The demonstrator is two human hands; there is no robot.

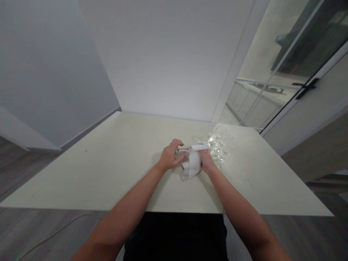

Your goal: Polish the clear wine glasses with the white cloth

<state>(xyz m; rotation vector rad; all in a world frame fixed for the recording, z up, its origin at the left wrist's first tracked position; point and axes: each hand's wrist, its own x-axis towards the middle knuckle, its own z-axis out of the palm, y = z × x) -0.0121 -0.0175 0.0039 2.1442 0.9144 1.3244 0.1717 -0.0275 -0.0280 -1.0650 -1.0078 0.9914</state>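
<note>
My left hand [170, 156] is curved, thumb and fingers around a small clear, shiny piece [182, 149] whose kind I cannot make out. The piece reaches right into a white cloth or sheet of paper [194, 165], which hangs in loose folds. My right hand [206, 160] grips this white material, its fingers partly hidden behind it. Below my left fingertips a small roll-like end [185, 165] shows, partly covered by the white folds. Just beyond and right of my right hand lies a spread heap of clear, glinting pieces [217, 143].
Both hands are over a pale tabletop [108, 163]. A white panel [174, 65] rises at its far edge. To the right are a glass partition [255, 101] and a door with a black handle [307, 87]. A cable [57, 233] lies on the floor at left.
</note>
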